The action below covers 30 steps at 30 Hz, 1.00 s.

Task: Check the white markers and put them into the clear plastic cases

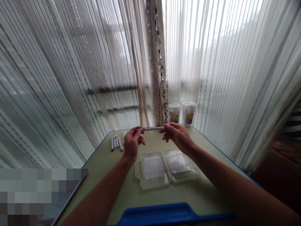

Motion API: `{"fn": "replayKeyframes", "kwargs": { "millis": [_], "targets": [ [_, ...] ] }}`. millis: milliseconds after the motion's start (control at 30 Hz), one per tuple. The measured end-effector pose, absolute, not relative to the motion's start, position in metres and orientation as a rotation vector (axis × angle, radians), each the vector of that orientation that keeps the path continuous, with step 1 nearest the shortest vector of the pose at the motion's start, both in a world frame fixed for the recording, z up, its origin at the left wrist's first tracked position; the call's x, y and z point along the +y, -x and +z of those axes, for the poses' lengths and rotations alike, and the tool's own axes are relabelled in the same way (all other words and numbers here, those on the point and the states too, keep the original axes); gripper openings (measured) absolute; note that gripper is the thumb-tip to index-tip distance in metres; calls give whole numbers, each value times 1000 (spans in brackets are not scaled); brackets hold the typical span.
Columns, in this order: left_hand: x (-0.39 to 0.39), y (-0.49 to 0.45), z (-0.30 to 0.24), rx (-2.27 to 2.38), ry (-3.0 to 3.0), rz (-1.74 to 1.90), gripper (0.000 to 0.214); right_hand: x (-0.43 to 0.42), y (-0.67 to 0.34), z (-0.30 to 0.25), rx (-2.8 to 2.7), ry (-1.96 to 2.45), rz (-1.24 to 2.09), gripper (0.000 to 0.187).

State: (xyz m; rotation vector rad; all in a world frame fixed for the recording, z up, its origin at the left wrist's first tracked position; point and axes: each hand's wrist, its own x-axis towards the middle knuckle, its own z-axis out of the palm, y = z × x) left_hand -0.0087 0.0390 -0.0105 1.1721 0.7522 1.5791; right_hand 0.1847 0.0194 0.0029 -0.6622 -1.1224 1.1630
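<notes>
A white marker point(152, 128) with a purple band near its left end is held level above the table's far part. My left hand point(132, 141) pinches the banded end between thumb and fingers. At the other end, the fingertips of my right hand point(177, 135) are closed on the marker. Below and between my arms lies a clear plastic case point(152, 185), opened out flat in two halves with pale sheets in them. Several white markers point(115, 142) with coloured ends lie to the left of my left hand.
Two clear boxes with labels, a left one point(174, 113) and a right one point(189, 114), stand at the far edge by the striped curtain point(105, 62). A blue tray-like edge point(160, 213) runs along the near side of the pale green table point(98, 175).
</notes>
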Motion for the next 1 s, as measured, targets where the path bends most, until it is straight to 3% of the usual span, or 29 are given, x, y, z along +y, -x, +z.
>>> {"fn": "replayKeyframes", "kwargs": {
  "millis": [1000],
  "targets": [
    [36,6,-11,708,-1279,1616,21,21,-190,-2,-1172,710,954,31]
  ]
}}
